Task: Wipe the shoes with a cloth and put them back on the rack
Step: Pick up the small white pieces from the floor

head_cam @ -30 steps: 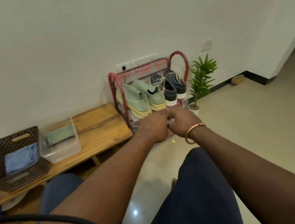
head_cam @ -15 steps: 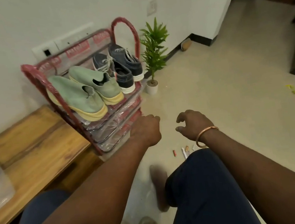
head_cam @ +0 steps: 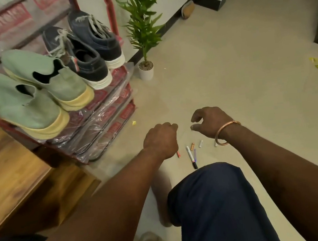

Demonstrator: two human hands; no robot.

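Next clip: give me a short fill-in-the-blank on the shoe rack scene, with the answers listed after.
1. The green shoes and the dark blue shoes share the ___ shelf of the rack.
2. The plant beside it stands in a ___ pot.
3. A bracelet circles the person's ___ wrist.

Missing words: top; white; right.

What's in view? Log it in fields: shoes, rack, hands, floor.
shoes: pale green slip-on pair with yellow soles, dark navy lace-up pair with white soles, both on top shelf
rack: red metal shoe rack, clear plastic wrap
left hand: curled, nothing seen in it
right hand: loosely curled, empty
floor: white marker pen, small batteries
cloth: not in view
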